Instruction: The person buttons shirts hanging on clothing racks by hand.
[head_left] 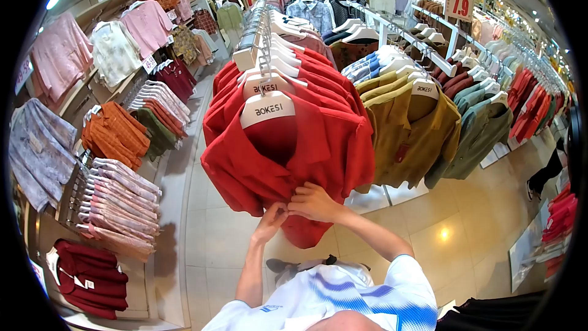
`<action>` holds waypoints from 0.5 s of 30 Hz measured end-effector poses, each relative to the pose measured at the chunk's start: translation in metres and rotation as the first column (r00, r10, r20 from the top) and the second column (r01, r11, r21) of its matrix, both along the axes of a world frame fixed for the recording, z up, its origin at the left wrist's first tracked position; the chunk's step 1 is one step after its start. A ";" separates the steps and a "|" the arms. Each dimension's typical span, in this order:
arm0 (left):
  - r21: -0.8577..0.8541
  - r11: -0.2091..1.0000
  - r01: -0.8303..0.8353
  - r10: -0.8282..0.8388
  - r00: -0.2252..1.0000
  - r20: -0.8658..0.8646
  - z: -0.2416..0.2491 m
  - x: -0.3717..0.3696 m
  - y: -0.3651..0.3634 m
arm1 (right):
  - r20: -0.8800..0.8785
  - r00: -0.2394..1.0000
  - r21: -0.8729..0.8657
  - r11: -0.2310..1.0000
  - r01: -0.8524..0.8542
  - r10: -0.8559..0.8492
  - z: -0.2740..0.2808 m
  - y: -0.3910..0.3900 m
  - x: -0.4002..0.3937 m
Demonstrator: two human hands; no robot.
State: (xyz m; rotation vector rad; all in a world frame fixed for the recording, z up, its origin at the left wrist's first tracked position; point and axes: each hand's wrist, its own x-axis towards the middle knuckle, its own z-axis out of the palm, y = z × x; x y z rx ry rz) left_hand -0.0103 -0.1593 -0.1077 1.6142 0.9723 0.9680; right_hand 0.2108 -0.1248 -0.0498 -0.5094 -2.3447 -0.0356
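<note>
A red collared shirt point(263, 162) hangs at the front of the rack on a white hanger point(267, 109) marked BOKESI. Both my hands are at the lower front of this shirt, close together. My left hand point(269, 222) has its fingers pinched at the front edge. Just to its right, my right hand point(313, 202) grips the cloth with bent fingers. Whatever small part lies between the fingertips, perhaps a button, is hidden. Below my hands the shirt's hem point(307, 234) hangs down. More red shirts point(343, 110) hang close behind it.
Mustard shirts point(413, 132) and grey-green shirts point(474, 141) hang to the right. Shelves with folded-out garments and a row of pink patterned clothes point(116, 208) line the left. A 7.9 price sign point(459, 4) stands at upper right. A person's leg point(545, 171) shows at the right edge.
</note>
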 end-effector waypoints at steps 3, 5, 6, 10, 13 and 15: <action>-0.049 0.999 -0.021 0.025 0.996 0.090 -0.010 0.003 0.002 | -0.011 1.000 -0.005 1.000 0.014 -0.014 0.001 0.001 0.001; -0.053 0.998 -0.042 0.049 0.990 0.133 -0.012 0.008 0.002 | -0.049 0.998 -0.015 0.999 0.031 -0.032 0.001 0.003 0.002; -0.019 0.996 -0.089 0.091 0.982 0.165 -0.011 0.012 0.001 | -0.048 0.998 -0.014 0.999 0.031 -0.032 0.002 0.003 0.002; -0.023 0.982 -0.188 0.182 0.901 0.395 0.002 0.034 -0.005 | -0.108 0.993 -0.043 0.998 0.038 -0.042 0.002 0.000 0.002; -0.012 0.968 -0.250 0.247 0.944 0.218 0.007 0.035 -0.010 | -0.139 0.989 -0.079 0.996 0.032 -0.042 0.000 -0.001 0.001; 0.057 0.967 -0.247 0.228 0.947 0.227 0.005 0.036 -0.010 | -0.179 0.983 -0.097 0.995 0.020 -0.037 -0.002 -0.003 -0.001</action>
